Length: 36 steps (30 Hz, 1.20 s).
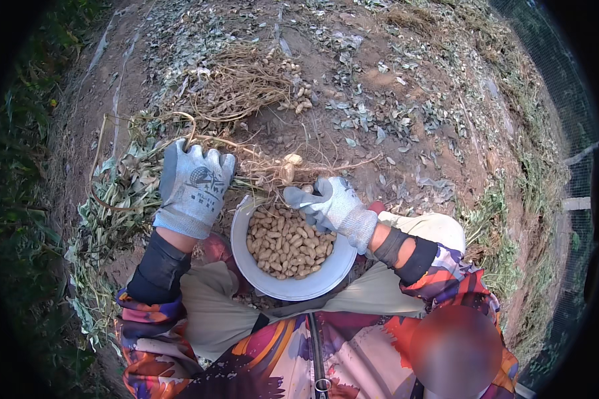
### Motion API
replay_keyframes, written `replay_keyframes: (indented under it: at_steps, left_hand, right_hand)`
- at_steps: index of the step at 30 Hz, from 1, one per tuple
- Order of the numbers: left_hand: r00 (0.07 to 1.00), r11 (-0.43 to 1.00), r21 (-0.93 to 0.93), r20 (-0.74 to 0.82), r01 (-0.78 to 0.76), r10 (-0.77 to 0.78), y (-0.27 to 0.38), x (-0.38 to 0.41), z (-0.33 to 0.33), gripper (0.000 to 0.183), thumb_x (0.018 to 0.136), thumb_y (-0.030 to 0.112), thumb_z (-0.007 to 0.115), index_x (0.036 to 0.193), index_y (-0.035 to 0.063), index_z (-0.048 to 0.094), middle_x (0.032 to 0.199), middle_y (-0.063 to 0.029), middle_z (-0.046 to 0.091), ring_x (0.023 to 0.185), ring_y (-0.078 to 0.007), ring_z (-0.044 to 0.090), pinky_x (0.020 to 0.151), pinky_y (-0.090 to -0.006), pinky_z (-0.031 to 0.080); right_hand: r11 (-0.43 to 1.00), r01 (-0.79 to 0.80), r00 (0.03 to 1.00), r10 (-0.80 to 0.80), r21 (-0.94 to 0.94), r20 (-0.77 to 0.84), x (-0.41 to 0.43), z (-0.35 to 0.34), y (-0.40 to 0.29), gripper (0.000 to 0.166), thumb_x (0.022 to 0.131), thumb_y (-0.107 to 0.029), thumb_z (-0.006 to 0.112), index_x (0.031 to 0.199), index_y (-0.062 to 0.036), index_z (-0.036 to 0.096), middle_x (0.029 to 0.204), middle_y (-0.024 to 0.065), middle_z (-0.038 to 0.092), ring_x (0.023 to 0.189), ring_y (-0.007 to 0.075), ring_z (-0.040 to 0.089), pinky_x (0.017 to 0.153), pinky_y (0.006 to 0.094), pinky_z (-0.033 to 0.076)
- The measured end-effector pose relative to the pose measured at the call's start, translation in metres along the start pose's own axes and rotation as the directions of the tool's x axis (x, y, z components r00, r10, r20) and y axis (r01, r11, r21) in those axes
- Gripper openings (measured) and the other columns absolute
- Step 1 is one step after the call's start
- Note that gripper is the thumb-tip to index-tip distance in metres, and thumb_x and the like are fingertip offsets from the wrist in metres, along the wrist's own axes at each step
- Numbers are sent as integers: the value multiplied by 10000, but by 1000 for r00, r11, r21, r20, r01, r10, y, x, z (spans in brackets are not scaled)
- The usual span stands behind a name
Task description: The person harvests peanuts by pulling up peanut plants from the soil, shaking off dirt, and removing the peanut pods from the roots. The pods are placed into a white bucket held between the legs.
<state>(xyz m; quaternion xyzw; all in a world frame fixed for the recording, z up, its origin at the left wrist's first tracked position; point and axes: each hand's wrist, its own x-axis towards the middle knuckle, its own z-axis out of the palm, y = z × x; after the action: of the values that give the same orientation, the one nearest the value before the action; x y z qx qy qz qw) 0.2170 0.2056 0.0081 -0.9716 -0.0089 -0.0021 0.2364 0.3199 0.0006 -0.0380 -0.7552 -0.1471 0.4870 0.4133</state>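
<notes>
My left hand (195,187), in a grey-blue work glove with printing on its back, is closed around the stems of an uprooted peanut plant (152,169). Its leafy end hangs to the left, and its thin roots (264,167) stretch right with a few pods (288,172) on them. My right hand (332,204), gloved alike, is at the root end with a peanut pod (307,189) between its bent fingers. Below the roots, between my legs, stands a white bucket (299,294) partly filled with loose peanuts (289,244). The right hand hides part of its rim.
A heap of pulled peanut plants (244,85) with pods lies ahead on the soil. Dry leaves (369,114) and plastic film scraps (432,187) are strewn about. Green plants (25,149) border the left, and a mesh fence (564,85) runs along the right.
</notes>
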Motion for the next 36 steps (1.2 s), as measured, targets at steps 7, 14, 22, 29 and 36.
replay_keyframes:
  at_steps: [7, 14, 22, 29, 36]
  left_hand:
    - [987, 993, -114, 161, 40, -22, -10, 0, 2, 227, 705, 152, 591, 932, 158, 582, 827, -28, 578, 872, -206, 565, 871, -407, 369]
    - [986, 982, -181, 168, 54, -23, -18, -2, 21, 277, 685, 196, 600, 959, 160, 588, 877, -47, 605, 891, -231, 575, 851, -405, 386]
    - [972, 971, -201, 220, 133, -87, -32, -6, 13, 316, 646, 178, 643, 954, 160, 578, 910, -43, 592, 932, -224, 554, 860, -394, 366]
    - [999, 996, -73, -9, 47, -48, -47, -13, 26, 229, 728, 188, 577, 952, 146, 590, 921, -45, 606, 924, -232, 550, 894, -408, 355]
    - [906, 943, -275, 321, -189, 275, -27, 0, 7, 417, 643, 177, 641, 1055, 195, 586, 965, -46, 593, 998, -232, 522, 973, -422, 309]
  right_hand:
    - [992, 111, 994, -111, 56, 11, -1, -2, -7, 244, 788, -265, 657, 748, -34, 589, 612, 1, 580, 493, 55, 507, 409, 194, 387]
    - [669, 579, 808, -549, -467, 214, -5, -10, 5, 368, 777, -385, 654, 674, -50, 542, 532, 56, 438, 459, 142, 416, 429, 326, 299]
    - [354, 819, 562, -655, -452, 506, -12, -9, 15, 196, 717, -260, 652, 755, -102, 543, 621, 74, 533, 561, 287, 539, 530, 361, 417]
    - [774, 627, 681, -484, -95, 550, -32, -16, -7, 394, 762, -313, 651, 1048, -49, 591, 663, 43, 591, 557, 173, 551, 538, 295, 439]
    - [677, 736, 667, -730, 21, 148, -2, -23, -13, 682, 760, -303, 696, 1288, -8, 379, 1105, 111, 517, 977, 174, 556, 867, 300, 437]
